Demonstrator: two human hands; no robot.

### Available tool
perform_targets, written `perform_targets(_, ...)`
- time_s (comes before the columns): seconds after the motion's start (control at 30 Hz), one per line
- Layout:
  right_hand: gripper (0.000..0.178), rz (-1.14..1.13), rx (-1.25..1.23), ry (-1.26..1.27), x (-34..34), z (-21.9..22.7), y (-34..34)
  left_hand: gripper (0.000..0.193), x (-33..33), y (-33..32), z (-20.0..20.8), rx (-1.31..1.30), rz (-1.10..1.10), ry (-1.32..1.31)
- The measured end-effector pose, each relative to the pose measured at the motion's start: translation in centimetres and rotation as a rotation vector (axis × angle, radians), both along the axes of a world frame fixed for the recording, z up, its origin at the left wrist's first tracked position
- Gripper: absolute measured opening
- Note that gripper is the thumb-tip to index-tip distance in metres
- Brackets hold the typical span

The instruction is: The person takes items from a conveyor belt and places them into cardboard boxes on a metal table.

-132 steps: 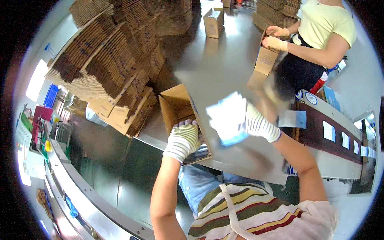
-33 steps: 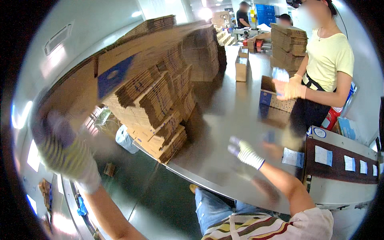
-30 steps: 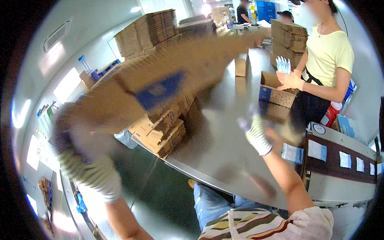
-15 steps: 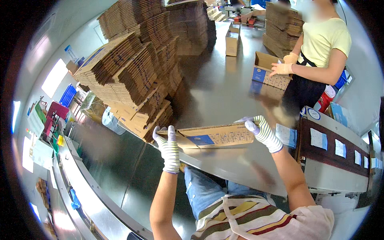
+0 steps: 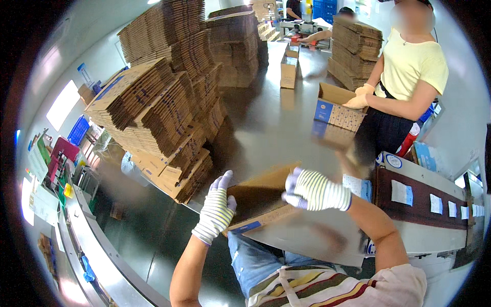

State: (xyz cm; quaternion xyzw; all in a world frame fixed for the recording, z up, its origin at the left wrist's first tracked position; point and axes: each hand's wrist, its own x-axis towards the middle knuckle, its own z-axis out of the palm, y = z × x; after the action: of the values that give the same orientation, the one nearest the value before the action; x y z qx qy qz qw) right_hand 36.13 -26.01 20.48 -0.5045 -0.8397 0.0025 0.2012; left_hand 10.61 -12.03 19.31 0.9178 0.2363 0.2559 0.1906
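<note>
A brown cardboard box, opened out with its hollow inside showing, tilts at the table's near edge in front of me. Part of a blue printed patch shows on its near wall. My left hand, in a white glove with yellow-green stripes and lilac fingertips, grips the box's left end, thumb at the rim and fingers upright along the end. At the right end my right hand, gloved alike, has its fingers curled in on the cardboard; its hold there is partly hidden.
Tall stacks of flattened cartons rise on the left of the metal table. Across it, a co-worker in orange gloves handles an open box. Another box stands farther back. A dark conveyor belt carries blue-and-white packets on the right.
The flat, narrow carton has been spread into a hollow box. My right hand has moved down and left, its fingers curling inward; my left hand has shifted lower with its fingers upright.
</note>
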Motion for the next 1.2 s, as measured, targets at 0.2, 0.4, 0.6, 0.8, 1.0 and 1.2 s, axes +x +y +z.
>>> perform_targets(0.2, 0.043, -0.082, -0.147, -0.051, 0.9, -1.2, 0.1, 0.026, -1.7, -0.7, 3.4, 0.180, 0.321, 0.022)
perform_targets(0.4, 0.034, -0.051, -0.233, -0.013, 0.1, -1.2, 2.0, 0.044, 2.4, -4.1, 3.0, -0.011, -0.125, 0.537)
perform_targets(0.6, 0.031, -0.316, 0.006, -0.200, -0.8, -3.3, 4.2, 0.035, 5.6, -0.3, -1.4, 0.051, 0.067, 0.396)
perform_targets(0.8, 0.035, -0.347, 0.033, -0.032, -0.7, -4.1, 3.2, 0.059, 4.7, -4.3, -2.2, 0.267, -0.026, 0.488)
perform_targets(1.0, 0.059, -0.582, 0.306, 0.154, 0.7, 2.1, -2.2, 0.036, 1.5, -2.0, 0.3, -0.269, 0.143, -0.067)
perform_targets(1.2, 0.072, -0.569, 0.147, 0.501, -3.0, 1.7, -0.2, 0.062, 3.1, -7.1, -3.9, -1.174, -0.023, -0.566)
